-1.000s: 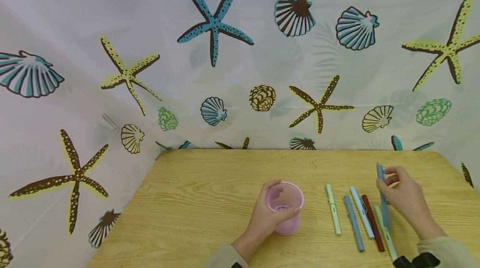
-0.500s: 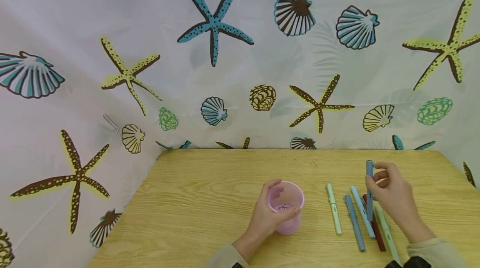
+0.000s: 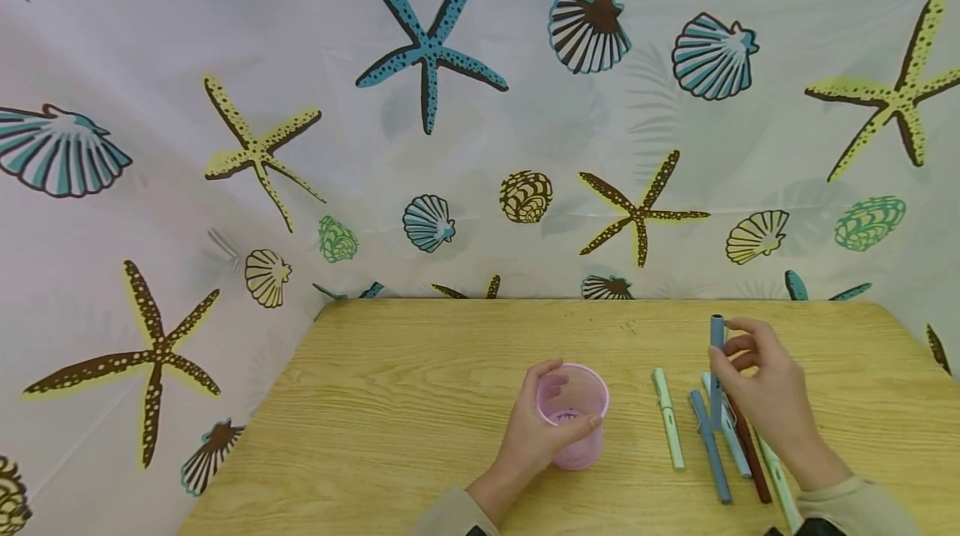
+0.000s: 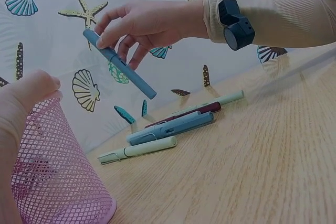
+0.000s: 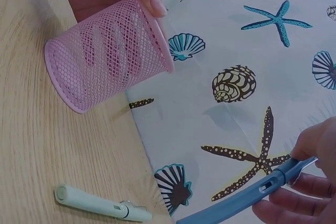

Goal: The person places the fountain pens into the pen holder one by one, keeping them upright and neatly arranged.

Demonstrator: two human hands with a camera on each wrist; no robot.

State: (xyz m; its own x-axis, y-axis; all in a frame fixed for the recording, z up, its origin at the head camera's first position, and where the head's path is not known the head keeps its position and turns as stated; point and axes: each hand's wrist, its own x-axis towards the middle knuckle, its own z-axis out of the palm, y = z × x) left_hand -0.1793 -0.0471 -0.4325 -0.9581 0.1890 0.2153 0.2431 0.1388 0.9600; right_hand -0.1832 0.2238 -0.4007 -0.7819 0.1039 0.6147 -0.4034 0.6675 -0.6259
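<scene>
My left hand (image 3: 536, 436) grips a pink mesh pen cup (image 3: 579, 454) from its left side, thumb across the near rim. The cup stands on the table, and no pen shows inside it in the head view. In my right hand (image 3: 776, 394), thumb and fingers pinch a blue pen (image 4: 128, 73) near its upper end. This pen is raised off the table, upright in the head view and slanted in the left wrist view. Below it lie a pale green pen (image 3: 668, 423), another blue pen (image 3: 711, 453), a light blue pen (image 3: 737, 446) and a dark red pen (image 3: 756, 469).
A second pale green pen (image 3: 780, 486) lies at the right, partly hidden by my right hand. The wooden table (image 3: 375, 403) ends at a white cloth (image 3: 480, 102) printed with starfish and shells.
My right hand has moved left and slightly up with the blue pen, from above the right-hand green pen to above the light blue one. My left hand and the cup have stayed still.
</scene>
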